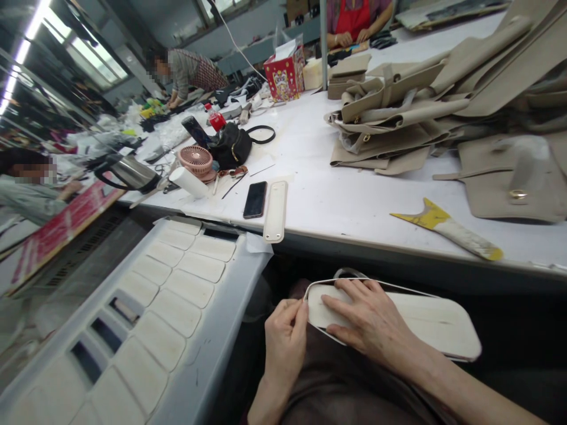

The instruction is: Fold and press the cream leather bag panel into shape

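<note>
Bench (305, 159) space toward the right end is taken up by heaped taupe bag pieces (398, 127), while beyond the near edge, at left, a grey board (230, 307) is covered with rounded cream pieces (175, 311). Over the lap, just below the bench's near edge, a long cream panel (427, 324) is covered partly by the right hand (365, 313), laid flat with fingers parted, and a thin edging strip (322, 281) is pinched at the panel's left end by the left hand's (286, 327) closed thumb and fingers. At the near edge, a narrow cream plate (275, 212) is set beside a dark phone (255, 199).
</note>
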`<state>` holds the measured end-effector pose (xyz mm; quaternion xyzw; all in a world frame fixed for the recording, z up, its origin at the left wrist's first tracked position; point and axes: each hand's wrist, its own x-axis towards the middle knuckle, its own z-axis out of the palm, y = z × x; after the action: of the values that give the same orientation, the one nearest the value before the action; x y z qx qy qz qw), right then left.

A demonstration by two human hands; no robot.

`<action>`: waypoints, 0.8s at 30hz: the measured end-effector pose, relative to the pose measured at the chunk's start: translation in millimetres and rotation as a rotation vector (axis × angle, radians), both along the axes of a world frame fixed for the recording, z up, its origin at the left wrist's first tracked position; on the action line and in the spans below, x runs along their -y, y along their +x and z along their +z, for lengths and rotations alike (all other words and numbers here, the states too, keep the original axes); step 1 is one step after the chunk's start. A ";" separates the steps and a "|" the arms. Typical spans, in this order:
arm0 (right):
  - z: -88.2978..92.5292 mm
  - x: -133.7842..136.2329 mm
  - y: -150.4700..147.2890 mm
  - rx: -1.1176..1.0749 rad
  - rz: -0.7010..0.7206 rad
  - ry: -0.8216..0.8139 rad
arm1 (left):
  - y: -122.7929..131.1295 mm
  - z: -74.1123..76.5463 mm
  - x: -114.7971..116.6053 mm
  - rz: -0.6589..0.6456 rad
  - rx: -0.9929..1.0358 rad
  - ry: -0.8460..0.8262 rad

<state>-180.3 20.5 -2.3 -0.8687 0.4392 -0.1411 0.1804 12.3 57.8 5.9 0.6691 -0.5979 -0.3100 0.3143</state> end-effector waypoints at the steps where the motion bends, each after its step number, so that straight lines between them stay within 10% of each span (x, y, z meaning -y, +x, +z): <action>1: 0.1 -0.2 -0.2 0.002 0.001 -0.003 | -0.9 1.7 1.2 -0.003 0.069 -0.026; 16: 5.0 3.1 3.1 0.018 -0.056 0.016 | -2.0 9.5 17.9 -0.046 0.234 0.027; 24: 1.5 1.2 2.7 0.030 -0.060 0.006 | 14.9 -8.7 14.6 0.063 -0.428 0.287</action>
<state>-177.7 19.3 -0.8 -0.8523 0.4628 -0.1582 0.1854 27.2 43.2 -2.8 0.6441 -0.4465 -0.5164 0.3450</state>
